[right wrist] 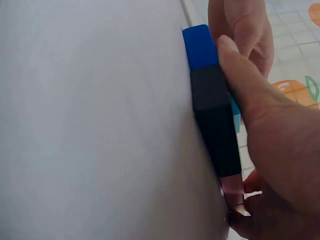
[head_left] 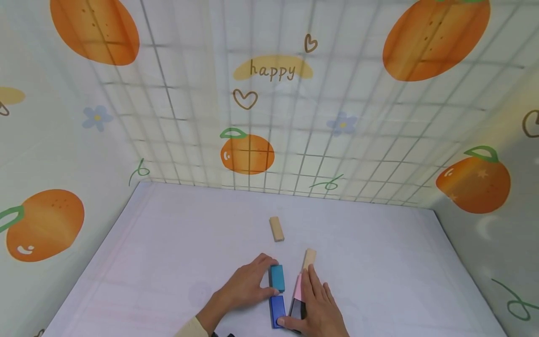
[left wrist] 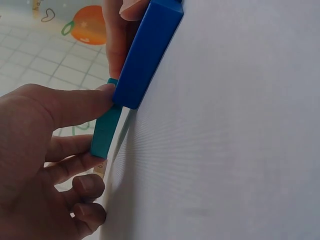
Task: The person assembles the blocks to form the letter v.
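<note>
My left hand [head_left: 246, 283] pinches a teal block [head_left: 277, 278] between thumb and fingers. Just below it, end to end, lies a dark blue block [head_left: 277, 309], seen larger in the left wrist view. The thumb of my right hand [head_left: 322, 309] touches the near end of the blue block. Its other fingers stretch along a second row: a black block [right wrist: 217, 135], a pink block [head_left: 299, 288] and a pale wooden block [head_left: 309, 258]. Part of the black and pink blocks is hidden by that hand.
Another pale wooden block [head_left: 276, 229] lies apart, farther back on the white table [head_left: 189, 234]. Behind and at both sides hang cloth walls [head_left: 286, 117] printed with oranges, with a grid showing at the back. A small dark object [head_left: 223, 334] shows at the bottom edge.
</note>
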The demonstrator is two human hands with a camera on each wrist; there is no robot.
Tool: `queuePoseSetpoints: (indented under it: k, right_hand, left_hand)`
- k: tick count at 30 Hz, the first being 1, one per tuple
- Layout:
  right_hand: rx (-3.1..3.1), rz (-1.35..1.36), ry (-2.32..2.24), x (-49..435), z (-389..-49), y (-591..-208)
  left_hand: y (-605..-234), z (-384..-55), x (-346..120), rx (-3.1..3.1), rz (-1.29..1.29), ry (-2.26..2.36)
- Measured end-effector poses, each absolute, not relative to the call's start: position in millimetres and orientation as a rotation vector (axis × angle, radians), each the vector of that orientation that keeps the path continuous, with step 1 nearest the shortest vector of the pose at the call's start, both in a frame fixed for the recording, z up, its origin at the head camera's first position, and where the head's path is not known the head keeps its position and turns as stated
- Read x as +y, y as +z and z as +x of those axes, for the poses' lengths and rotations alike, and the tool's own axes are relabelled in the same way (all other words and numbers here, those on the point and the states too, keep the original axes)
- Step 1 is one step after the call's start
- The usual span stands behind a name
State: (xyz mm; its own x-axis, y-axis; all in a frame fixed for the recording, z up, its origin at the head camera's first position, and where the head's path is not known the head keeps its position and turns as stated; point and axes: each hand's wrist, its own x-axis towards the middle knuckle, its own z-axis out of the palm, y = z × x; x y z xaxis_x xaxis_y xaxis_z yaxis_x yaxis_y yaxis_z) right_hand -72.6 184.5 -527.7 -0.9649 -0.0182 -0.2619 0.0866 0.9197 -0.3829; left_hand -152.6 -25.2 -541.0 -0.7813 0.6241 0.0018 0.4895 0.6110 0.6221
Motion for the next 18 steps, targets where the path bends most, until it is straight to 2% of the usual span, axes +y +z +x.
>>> queuePoseSetpoints:
  k: [18]
  right_hand:
    - [2.815,0.075,-0.58,184,-73,-530]
  left_hand:
    - [-533,-153,-36,2.56,0.947,0.918]
